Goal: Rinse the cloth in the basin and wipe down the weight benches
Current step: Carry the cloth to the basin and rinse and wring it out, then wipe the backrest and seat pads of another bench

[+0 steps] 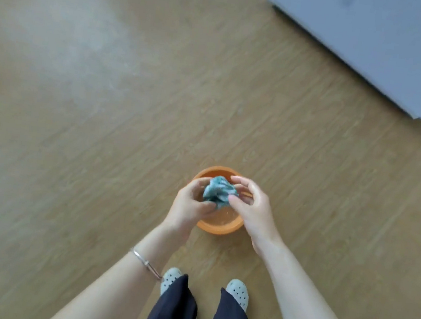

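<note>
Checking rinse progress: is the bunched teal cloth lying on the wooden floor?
No, the left hand and right hand grip the bunched teal cloth over the round orange plastic basin.

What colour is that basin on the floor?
Orange; the basin shows best, and only, in the head view.

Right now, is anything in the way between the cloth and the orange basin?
No, nothing visible. The left hand and right hand hold the bunched cloth right over the open basin.
</note>
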